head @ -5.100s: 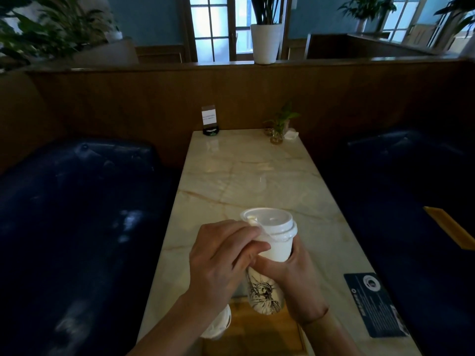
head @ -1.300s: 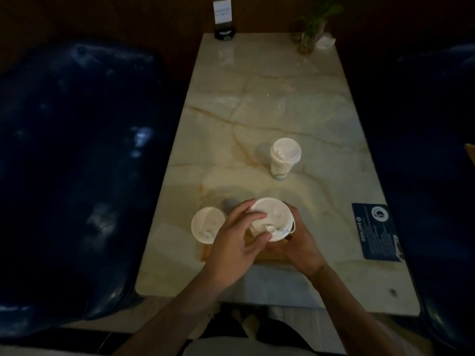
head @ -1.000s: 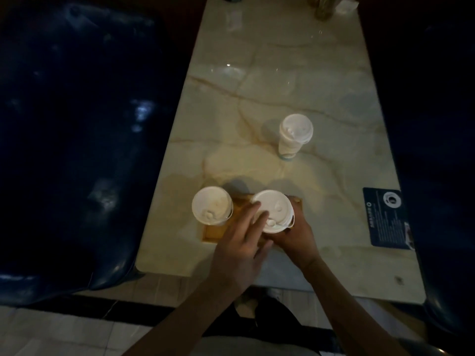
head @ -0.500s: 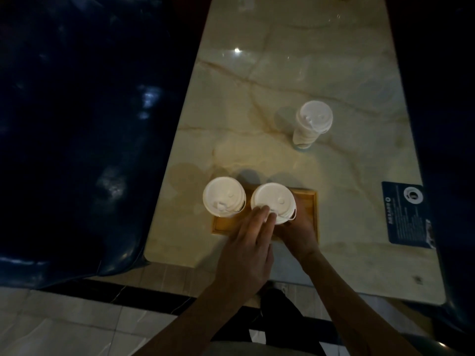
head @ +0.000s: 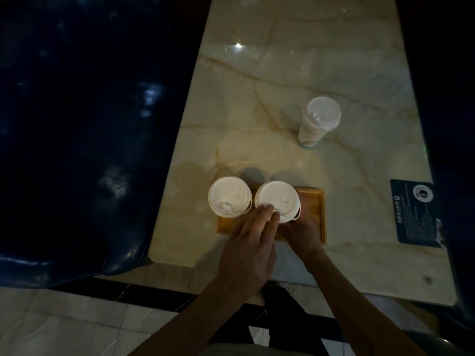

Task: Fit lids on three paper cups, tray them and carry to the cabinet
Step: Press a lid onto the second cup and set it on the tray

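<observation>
Two white lidded paper cups stand side by side on a small wooden tray (head: 314, 217) near the table's front edge. The left cup (head: 229, 196) stands free. My right hand (head: 302, 228) is wrapped around the side of the right cup (head: 277, 199) from below. The fingertips of my left hand (head: 250, 242) rest flat on the near rim of that cup's lid. A third lidded cup (head: 320, 119) stands alone on the marble table (head: 270, 80), farther back and to the right.
A dark blue card (head: 413, 210) lies flat on the table at the right. Dark blue padded benches flank the table, the left one (head: 77, 124) large and close. Tiled floor (head: 77, 322) shows below the table's front edge.
The cup in my hands came down from above the table onto the tray beside the left cup. The view tilted down and the table's far end left the frame.
</observation>
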`<state>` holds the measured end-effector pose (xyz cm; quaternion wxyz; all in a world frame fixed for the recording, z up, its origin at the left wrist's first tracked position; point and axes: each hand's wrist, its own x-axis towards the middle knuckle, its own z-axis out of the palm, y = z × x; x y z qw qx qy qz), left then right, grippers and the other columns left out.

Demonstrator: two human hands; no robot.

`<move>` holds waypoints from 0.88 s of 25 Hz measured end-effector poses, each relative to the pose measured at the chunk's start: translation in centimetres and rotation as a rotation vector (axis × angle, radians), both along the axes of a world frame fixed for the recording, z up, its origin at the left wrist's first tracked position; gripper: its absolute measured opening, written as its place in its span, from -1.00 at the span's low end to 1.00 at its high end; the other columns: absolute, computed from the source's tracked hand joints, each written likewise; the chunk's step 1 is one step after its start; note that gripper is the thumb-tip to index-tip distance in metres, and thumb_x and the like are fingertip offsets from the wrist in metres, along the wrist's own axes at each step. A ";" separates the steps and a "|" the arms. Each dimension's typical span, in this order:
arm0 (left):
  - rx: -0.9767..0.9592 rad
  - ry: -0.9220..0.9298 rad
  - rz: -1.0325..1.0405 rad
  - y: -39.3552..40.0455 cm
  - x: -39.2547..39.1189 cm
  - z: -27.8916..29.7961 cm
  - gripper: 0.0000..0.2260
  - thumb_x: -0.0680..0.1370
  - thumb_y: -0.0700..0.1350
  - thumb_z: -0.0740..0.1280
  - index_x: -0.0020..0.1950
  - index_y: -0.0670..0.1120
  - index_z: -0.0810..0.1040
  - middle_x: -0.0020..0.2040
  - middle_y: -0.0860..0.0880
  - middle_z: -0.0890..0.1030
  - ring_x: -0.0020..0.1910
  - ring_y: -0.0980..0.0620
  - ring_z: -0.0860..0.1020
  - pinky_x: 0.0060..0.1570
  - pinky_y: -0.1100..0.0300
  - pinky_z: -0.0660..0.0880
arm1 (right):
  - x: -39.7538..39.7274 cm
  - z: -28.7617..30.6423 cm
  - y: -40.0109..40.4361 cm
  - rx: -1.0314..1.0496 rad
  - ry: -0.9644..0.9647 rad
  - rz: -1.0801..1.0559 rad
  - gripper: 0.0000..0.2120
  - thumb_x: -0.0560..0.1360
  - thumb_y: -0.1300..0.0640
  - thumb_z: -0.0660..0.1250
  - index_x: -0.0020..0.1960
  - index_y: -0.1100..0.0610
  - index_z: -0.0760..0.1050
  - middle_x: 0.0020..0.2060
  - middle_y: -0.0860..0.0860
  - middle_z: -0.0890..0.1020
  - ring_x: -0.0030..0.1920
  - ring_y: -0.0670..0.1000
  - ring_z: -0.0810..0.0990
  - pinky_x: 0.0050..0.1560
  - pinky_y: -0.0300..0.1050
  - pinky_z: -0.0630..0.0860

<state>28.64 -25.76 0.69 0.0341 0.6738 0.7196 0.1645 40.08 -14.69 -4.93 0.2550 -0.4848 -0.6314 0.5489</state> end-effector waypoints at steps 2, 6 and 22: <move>0.007 -0.007 -0.002 0.0 0.0 0.0 -0.55 0.58 -0.09 0.26 0.47 -0.15 0.38 0.48 -0.11 0.39 0.49 -0.04 0.34 0.45 0.09 0.29 | -0.1 0.5 -0.3 0.024 -0.015 0.001 -0.33 0.27 -0.29 0.47 0.32 -0.26 0.33 0.12 -0.61 0.50 0.16 -0.53 0.47 0.12 -0.63 0.36; 0.018 -0.013 0.000 -0.1 0.0 0.0 -0.56 0.58 -0.09 0.26 0.45 -0.16 0.41 0.45 -0.12 0.42 0.46 -0.05 0.38 0.42 0.10 0.31 | -0.1 0.2 -0.6 0.072 -0.007 -0.021 -0.34 0.28 -0.20 0.46 0.32 -0.18 0.33 0.07 -0.55 0.52 0.13 -0.58 0.45 0.07 -0.66 0.34; 0.020 -0.016 -0.033 0.0 -0.6 0.4 -0.56 0.55 -0.13 0.29 0.42 -0.18 0.44 0.43 -0.15 0.45 0.44 -0.09 0.42 0.34 0.04 0.45 | -0.2 0.3 -0.3 0.028 -0.005 0.016 -0.26 0.22 -0.18 0.55 0.31 -0.36 0.31 0.15 -0.56 0.52 0.17 -0.48 0.49 0.10 -0.60 0.40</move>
